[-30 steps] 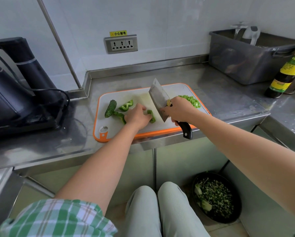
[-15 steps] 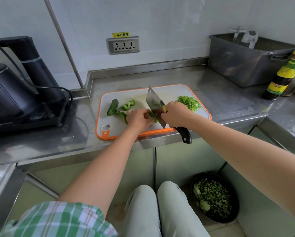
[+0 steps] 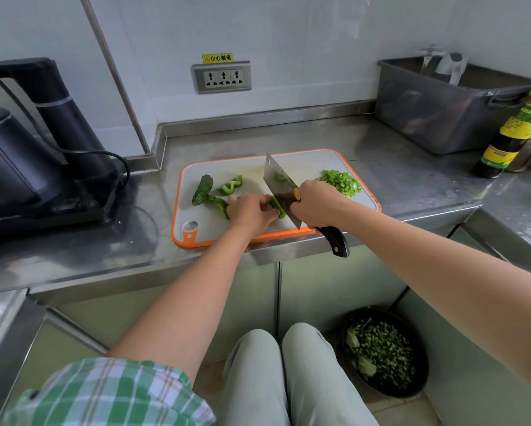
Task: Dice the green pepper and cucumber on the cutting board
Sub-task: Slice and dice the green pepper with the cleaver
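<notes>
Dice [image 3: 339,182] are heaped at the board's [image 3: 208,224] right edge; a pepper strip [image 3: 278,208] is gripped by the left hand [image 3: 250,212], the knife [image 3: 278,182] by the right hand [image 3: 318,202]; the cucumber [image 3: 202,189] is uncut.

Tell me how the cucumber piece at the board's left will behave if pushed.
The cucumber looks round-bodied, so it would probably roll rather than slide. Its bumpy dark skin likely gives fair grip. It seems stiff and should move as one piece.
</notes>
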